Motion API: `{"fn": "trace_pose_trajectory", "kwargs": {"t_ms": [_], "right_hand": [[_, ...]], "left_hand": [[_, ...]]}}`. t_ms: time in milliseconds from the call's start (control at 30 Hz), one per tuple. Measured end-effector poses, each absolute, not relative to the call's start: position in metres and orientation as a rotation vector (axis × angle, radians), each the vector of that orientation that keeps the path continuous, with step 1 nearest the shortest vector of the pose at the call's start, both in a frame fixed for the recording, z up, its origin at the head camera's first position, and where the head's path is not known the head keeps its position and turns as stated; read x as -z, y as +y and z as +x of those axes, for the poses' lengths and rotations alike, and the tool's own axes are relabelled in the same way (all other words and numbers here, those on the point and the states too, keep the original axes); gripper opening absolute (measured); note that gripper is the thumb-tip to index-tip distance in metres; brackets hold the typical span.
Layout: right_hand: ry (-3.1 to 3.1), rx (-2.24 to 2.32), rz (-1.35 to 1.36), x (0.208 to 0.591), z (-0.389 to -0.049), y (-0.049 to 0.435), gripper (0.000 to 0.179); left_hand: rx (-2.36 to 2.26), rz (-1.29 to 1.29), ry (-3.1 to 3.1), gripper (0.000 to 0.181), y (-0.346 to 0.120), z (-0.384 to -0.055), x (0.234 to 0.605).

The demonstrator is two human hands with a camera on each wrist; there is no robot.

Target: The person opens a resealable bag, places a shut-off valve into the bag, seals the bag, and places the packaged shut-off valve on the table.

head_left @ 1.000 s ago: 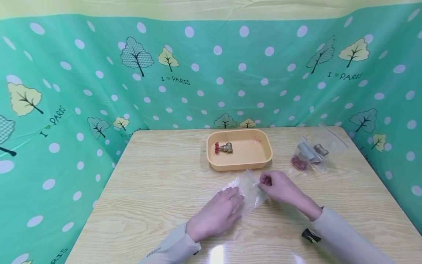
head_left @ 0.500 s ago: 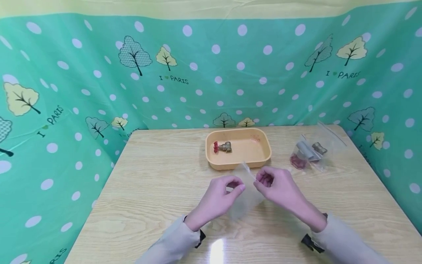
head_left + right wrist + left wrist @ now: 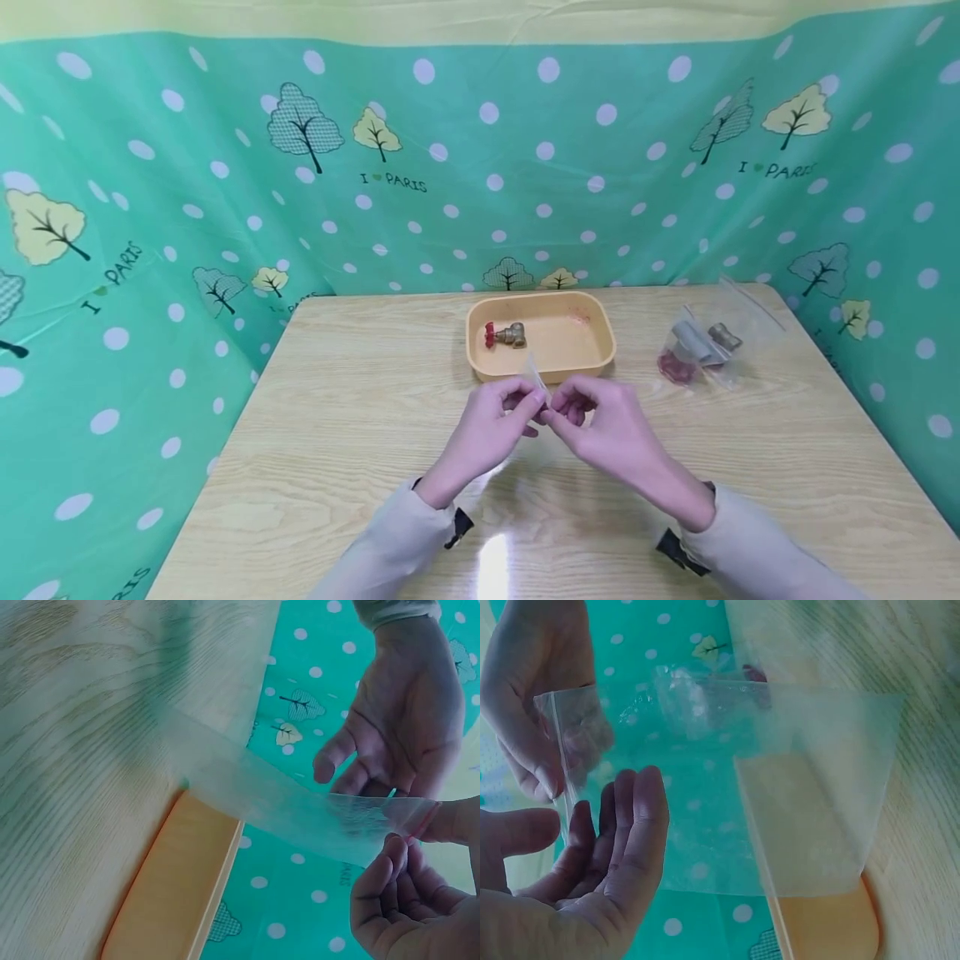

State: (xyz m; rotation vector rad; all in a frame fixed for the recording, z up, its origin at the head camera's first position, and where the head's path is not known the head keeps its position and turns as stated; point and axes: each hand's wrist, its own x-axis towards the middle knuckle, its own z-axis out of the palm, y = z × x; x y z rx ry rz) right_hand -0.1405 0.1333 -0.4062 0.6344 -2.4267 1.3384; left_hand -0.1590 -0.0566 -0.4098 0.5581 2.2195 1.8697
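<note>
A clear zip-lock bag hangs between both hands, its sealing strip edge-on in the head view. My left hand pinches the strip between thumb and forefinger; in the left wrist view its other fingers curve along the bag's side. From the other side, my right hand pinches the same strip, close to the left fingertips. In the right wrist view the bag extends from the right hand's fingertips over the table. No object shows inside it.
Behind the hands, a peach plastic tray holds a brass gate valve with a red handwheel. At the right lie clear bags with a grey cylindrical piece, a metal fitting and something dark red. A patterned green curtain surrounds the table.
My left hand has risen from lying flat on the bag to pinching its strip. My right hand has moved left, bringing the hands together, and the bag is lifted off the table.
</note>
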Motion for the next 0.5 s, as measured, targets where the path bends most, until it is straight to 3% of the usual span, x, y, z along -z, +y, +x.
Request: {"fn": "trace_pose_trajectory", "kwargs": {"t_ms": [500], "right_hand": [[-2.507, -1.522, 0.497, 0.3972, -0.1426, 0.1286, 0.012]], "left_hand": [[-1.84, 0.521, 2.218, 0.019, -0.0633, -0.162, 0.4014]]}}
